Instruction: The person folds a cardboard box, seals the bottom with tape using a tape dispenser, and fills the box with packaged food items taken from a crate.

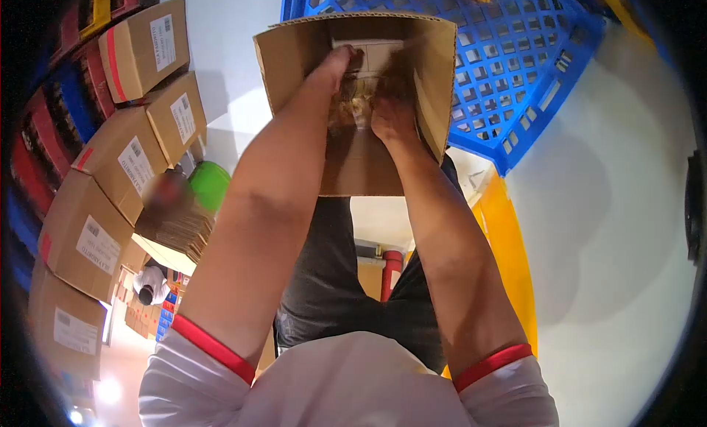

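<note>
A cardboard box (361, 173) with its open side facing me stands in front of my body. Both of my arms reach into it. My left hand (340, 65) is deep inside near the left wall, its fingers mostly lost in shadow. Lower and to the right, my right hand (394, 119) is curled against shiny brownish, see-through contents (355, 110) whose kind I cannot make out. Whatever sits between the right fingers is hidden. A pale strip (368, 43) shows at the far end of the box.
Behind the box lies a blue plastic crate (549, 99) with a lattice base. Labelled cartons (99, 243) line the left side, near a green container (210, 185) and stacked flat cardboard (180, 232). A yellow surface (508, 258) is at right. Another person (151, 283) appears far left.
</note>
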`<state>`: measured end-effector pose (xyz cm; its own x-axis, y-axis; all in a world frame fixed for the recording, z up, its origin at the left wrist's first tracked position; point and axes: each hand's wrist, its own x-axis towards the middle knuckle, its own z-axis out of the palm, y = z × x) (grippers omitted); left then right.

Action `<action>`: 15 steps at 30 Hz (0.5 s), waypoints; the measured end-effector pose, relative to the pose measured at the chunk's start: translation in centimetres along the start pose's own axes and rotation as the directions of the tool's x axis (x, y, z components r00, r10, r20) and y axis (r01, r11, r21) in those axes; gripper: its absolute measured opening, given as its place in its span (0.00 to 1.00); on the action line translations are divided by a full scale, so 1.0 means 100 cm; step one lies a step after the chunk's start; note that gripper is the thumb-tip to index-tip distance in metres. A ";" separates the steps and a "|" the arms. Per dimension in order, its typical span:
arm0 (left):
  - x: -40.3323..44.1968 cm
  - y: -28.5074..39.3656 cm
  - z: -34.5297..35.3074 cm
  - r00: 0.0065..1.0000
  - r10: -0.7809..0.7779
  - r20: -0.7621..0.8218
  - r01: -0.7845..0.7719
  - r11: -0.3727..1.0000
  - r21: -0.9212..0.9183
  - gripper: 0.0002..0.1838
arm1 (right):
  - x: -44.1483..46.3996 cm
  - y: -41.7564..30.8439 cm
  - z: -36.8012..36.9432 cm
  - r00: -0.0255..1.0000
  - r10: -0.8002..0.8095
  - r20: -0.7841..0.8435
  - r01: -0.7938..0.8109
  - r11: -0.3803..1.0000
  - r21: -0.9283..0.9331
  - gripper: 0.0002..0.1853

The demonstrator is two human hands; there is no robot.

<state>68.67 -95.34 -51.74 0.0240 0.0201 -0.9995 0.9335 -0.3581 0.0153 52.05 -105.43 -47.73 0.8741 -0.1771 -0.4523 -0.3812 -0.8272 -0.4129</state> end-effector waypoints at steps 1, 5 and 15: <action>-0.020 0.007 0.005 0.998 0.046 -0.049 -0.039 0.991 0.132 0.27 | 0.003 -0.010 -0.016 1.000 0.007 0.005 -0.007 1.000 -0.003 0.18; -0.033 0.017 0.018 0.998 0.067 0.007 -0.063 0.888 0.455 0.28 | 0.007 -0.060 -0.059 0.979 -0.057 0.194 0.020 0.982 0.188 0.23; -0.016 0.006 0.023 0.911 0.092 0.402 -0.379 0.576 0.724 0.27 | 0.008 -0.072 0.012 0.980 -0.196 0.026 0.158 0.856 0.492 0.14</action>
<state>68.31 -97.76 -50.23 -0.0358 -0.3904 -0.9199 0.2696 -0.8902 0.3673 55.14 -99.01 -46.06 0.9236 0.0024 -0.3833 -0.3366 -0.4736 -0.8139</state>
